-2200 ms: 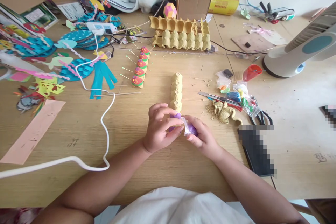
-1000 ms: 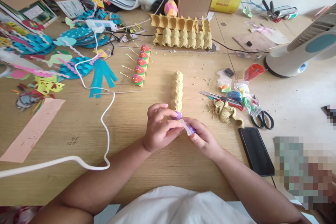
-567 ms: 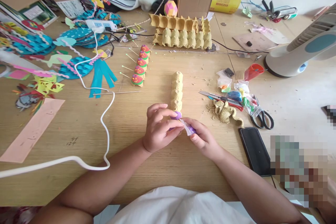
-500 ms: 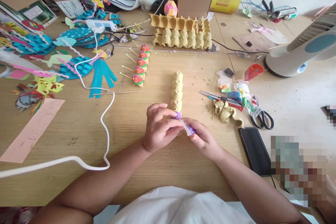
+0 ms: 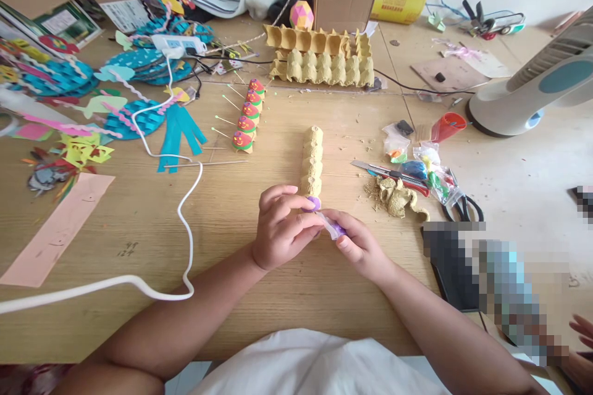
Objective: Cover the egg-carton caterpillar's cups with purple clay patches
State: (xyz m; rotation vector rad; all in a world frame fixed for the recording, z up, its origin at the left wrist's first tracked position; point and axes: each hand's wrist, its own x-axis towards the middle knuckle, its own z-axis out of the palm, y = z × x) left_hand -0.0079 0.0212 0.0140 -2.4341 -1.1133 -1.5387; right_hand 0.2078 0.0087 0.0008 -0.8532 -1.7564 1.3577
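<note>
A strip cut from a pulp egg carton lies lengthwise before me, its humps upward. On its near end sits a flattened lump of purple clay, touched by a fingertip of my left hand. The thumb and another finger of that hand pinch together at the mouth of a small plastic bag. My right hand grips the bag's other end between thumb and fingers, with purple clay showing inside. Left of the strip stands a painted egg-carton caterpillar in red and green, with pins stuck in it.
At right lie a utility knife, carton scraps, clay bags, scissors and a phone. A white cable crosses the left side. Egg cartons stand behind. Another person's hand shows at the right edge.
My hands have barely moved; a left fingertip has shifted slightly over the purple clay. Another person's hand has come into view at the lower right, and the blurred patch beside the phone looks different.
</note>
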